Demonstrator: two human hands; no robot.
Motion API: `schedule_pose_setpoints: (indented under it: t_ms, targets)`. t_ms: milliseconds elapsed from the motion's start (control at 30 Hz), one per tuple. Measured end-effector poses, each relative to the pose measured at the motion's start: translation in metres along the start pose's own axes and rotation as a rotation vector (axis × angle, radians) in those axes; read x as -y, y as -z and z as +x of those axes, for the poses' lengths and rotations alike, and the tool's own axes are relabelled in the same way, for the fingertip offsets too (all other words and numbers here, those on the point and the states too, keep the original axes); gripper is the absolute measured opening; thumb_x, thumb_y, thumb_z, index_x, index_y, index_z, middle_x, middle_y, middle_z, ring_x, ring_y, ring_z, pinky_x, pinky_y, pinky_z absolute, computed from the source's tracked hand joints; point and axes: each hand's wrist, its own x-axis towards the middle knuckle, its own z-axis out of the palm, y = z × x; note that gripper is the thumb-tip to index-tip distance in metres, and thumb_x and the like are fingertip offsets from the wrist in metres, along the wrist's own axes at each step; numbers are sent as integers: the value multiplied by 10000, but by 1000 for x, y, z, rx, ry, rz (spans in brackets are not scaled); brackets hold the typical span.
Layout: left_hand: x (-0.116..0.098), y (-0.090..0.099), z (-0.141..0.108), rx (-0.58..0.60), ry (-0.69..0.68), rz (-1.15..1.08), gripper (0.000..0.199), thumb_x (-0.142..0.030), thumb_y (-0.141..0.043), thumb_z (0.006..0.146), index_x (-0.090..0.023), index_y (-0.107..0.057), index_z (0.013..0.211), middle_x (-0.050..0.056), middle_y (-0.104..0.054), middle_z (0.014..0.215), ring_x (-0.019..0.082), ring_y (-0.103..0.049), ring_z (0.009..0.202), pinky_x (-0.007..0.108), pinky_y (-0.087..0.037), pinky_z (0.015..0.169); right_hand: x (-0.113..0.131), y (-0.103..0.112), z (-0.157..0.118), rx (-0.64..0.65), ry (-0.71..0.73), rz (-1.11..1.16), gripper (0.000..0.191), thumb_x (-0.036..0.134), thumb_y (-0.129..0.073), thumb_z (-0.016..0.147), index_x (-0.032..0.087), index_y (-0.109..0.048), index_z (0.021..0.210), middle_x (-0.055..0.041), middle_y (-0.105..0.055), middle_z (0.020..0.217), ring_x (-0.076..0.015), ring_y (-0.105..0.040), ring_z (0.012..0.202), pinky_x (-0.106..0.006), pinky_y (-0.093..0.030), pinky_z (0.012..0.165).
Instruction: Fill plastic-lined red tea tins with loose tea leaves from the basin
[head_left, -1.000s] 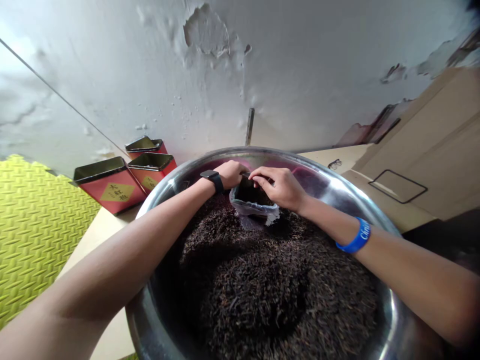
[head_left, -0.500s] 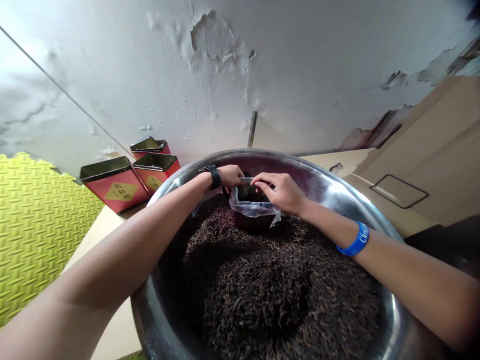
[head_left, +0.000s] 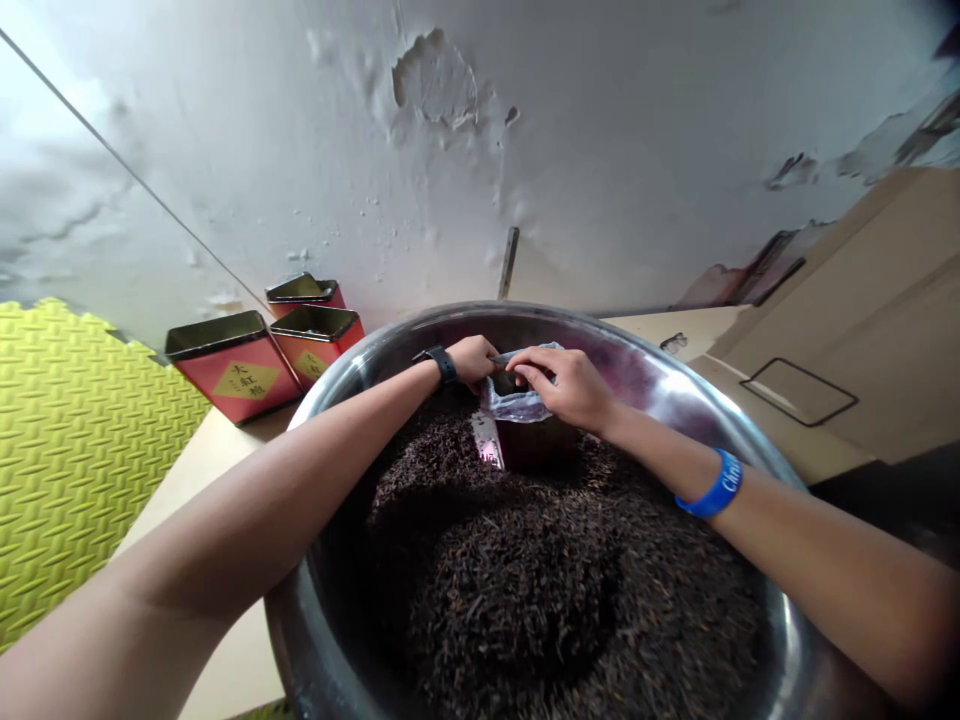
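A large steel basin (head_left: 720, 395) holds a heap of dark, loose tea leaves (head_left: 517, 580). Against its far side, a dark red tin (head_left: 536, 445) stands on the leaves, with a clear plastic bag (head_left: 517, 406) lining it and folded over its rim. My left hand (head_left: 472, 361), wearing a black watch, is closed on the bag's edge at the tin's left back corner. Close beside it, my right hand (head_left: 571, 390), with a blue wristband, pinches the bag's edge above the opening. The fingertips nearly meet. My right hand partly covers the tin's mouth.
Three open red tins, the nearest (head_left: 240, 375) with a yellow label, stand left of the basin on a pale board. Yellow foam matting (head_left: 82, 450) lies farther left. Glasses (head_left: 673, 343) and a cardboard box (head_left: 862, 300) are at right, a peeling wall (head_left: 600, 150) behind.
The lined tin has turned, and a pale, shiny side now shows at its left. My left hand has moved slightly right with the bag's edge. My right hand has barely moved.
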Motion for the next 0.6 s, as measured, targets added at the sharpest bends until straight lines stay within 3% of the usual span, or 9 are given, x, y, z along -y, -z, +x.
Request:
schedule_pose_setpoints:
  t_ms: [100,267,333,433,600]
  targets:
    - [2,-4,2,-100,-98,100,270,-168,-437,734,-131,-677,852,11,-587,553,103,-552,474,169,-403,445,1,2,0,-10,-3,4,204,187,-447,845,175,-634,925,-9,-629,723,-126,-561,671,-260,-407,671]
    - [9,2,7,-293,-266,298,304,-153,-439,699,-169,-695,861,44,-674,782,133,-584,703,199,-437,637,2,2,0,0,-21,18,195,181,-444,842,165,-632,893,-18,-635,740,-128,-567,690,-271,-421,689]
    - [10,10,6,-276,-273,364,309,-159,-445,688,-179,-694,870,48,-677,820,135,-581,721,200,-433,658,2,2,0,5,-25,32,196,184,-439,843,164,-627,894,-21,-637,749,-127,-568,693,-271,-426,690]
    - [9,22,2,-199,-196,452,286,-167,-452,682,-177,-697,829,43,-663,704,130,-571,622,198,-418,594,2,1,-1,16,-20,48,205,185,-424,848,165,-620,903,-19,-634,747,-122,-567,690,-266,-428,680]
    - [8,32,-1,37,-47,354,232,-227,-482,726,-161,-684,817,13,-603,558,99,-531,448,182,-386,488,1,0,-1,36,-18,54,202,181,-420,850,160,-616,895,-20,-631,744,-119,-565,687,-259,-422,669]
